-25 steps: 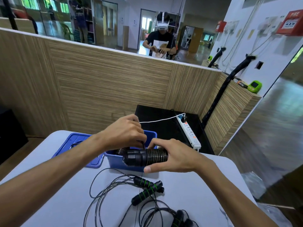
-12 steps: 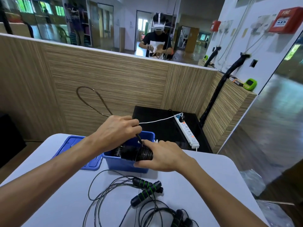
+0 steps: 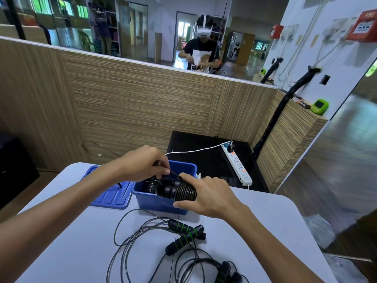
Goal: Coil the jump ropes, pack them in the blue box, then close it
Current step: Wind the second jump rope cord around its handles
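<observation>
My right hand grips a jump rope bundle, black handles with the cord wound tightly round them, just above the open blue box. My left hand pinches the free end of that cord right above the bundle. Another coiled rope lies inside the box. The blue lid lies flat to the left of the box. On the white table in front, a loose rope with black and green handles is spread out. A further rope lies at the near edge.
A wood-patterned partition stands behind the table. A black cabinet to the right of the box carries a white power strip with a white cable. A green device sits on the right ledge. A mirror above shows a person.
The cord loop that swung up to the left half a second ago is gone; the cord is now pulled in short to the bundle. The bundle sits lower, at the box.
</observation>
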`<state>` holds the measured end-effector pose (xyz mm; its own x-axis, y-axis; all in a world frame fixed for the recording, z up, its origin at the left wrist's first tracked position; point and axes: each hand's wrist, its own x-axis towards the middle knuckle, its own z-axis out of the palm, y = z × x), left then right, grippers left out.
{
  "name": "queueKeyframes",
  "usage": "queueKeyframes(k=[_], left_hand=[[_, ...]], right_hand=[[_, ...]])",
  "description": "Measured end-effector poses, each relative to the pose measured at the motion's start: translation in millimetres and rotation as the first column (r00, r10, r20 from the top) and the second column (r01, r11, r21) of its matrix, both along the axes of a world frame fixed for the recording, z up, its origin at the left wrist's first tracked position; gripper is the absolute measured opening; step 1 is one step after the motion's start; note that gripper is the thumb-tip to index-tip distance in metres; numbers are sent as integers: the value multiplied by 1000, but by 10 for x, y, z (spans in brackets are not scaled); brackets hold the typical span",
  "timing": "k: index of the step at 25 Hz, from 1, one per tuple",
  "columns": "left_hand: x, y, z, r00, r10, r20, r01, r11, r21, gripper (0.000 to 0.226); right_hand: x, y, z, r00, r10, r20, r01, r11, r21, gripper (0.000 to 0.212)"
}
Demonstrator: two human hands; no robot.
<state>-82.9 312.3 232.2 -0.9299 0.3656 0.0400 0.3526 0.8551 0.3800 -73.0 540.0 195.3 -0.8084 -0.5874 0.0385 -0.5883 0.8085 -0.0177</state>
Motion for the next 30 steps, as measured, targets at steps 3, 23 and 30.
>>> queueKeyframes(k=[3, 23, 30], left_hand=[[66, 47, 80, 979, 44, -199, -68, 992, -110, 12], [263, 215, -86, 965, 177, 192, -248, 851, 463, 20], [427, 585, -359, 783, 11, -622, -240, 928, -285, 41]], right_hand=[[-4, -11, 4, 1000, -11, -6, 10, 1000, -27, 81], [-131, 25, 15, 987, -128, -95, 117, 987, -115, 73], [-230, -81, 4, 966, -249, -73, 231, 954, -191, 70]])
